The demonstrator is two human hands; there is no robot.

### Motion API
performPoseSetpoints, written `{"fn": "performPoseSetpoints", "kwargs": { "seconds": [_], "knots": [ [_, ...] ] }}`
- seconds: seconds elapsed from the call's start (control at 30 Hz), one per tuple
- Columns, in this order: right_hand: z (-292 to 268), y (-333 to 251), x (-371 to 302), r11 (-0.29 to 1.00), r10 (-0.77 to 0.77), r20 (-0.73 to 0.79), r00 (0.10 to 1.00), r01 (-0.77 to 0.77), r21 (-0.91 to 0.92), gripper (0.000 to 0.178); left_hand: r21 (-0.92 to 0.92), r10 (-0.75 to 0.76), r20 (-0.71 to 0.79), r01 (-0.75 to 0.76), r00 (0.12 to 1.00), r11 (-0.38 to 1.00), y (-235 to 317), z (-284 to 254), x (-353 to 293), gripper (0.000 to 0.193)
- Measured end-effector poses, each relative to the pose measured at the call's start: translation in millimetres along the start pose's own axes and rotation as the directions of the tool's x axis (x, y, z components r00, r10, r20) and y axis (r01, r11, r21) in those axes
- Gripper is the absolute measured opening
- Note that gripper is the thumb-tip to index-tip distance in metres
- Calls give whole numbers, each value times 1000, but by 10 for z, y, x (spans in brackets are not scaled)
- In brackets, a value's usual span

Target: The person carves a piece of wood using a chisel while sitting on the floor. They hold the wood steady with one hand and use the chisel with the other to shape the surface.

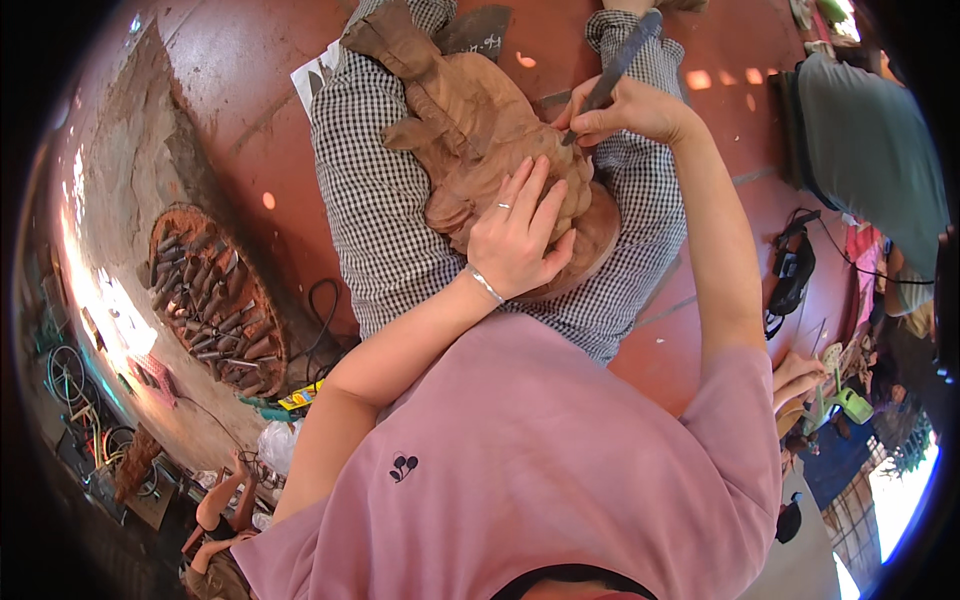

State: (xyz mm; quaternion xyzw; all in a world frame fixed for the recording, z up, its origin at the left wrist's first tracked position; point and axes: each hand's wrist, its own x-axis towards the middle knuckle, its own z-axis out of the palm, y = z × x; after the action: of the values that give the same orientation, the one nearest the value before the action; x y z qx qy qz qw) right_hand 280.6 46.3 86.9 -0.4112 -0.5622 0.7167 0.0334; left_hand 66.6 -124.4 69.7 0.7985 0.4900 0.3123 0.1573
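Observation:
A brown wooden carving (470, 110) with rounded, layered shapes lies across my lap, on checked trousers (380, 200). My left hand (515, 235) rests flat on its near part, fingers stretched out and slightly apart. Pinched in my right hand (632, 108), like a pen, is a long, dark, flat carving tool (625, 60). Its tip meets the right side of the wood, a little beyond my left fingertips. The tool's upper end slants up and to the right. Part of the carving's surface is hidden under my left hand.
To my left, several gouges and chisels (215, 300) lie in a hollow in a big wooden slab (150, 120). A dark cable (318, 310) lies beside it. Right, on red floor tiles (725, 215), are a black pouch (793, 270) and green cloth (865, 150). Other people sit nearby.

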Motion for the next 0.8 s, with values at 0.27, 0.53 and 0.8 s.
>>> {"fn": "performPoseSetpoints", "kwargs": {
  "seconds": [0.27, 0.53, 0.8],
  "knots": [
    [84, 25, -52, 999, 19, -47, 999, -17, 52, 22, -50, 8, -29, -9, 1000, 999, 12, -1, 10, 50],
    [368, -133, -173, 992, 66, -313, 947, -27, 127, 17, -29, 93, -63, -95, 994, 995, 42, -11, 2, 38],
    [1211, -229, -219, 809, -317, -593, 740, -116, -577, 18, -9, 252, -169, -257, 953, 966, -17, 57, -84, 24]
  ]
}}
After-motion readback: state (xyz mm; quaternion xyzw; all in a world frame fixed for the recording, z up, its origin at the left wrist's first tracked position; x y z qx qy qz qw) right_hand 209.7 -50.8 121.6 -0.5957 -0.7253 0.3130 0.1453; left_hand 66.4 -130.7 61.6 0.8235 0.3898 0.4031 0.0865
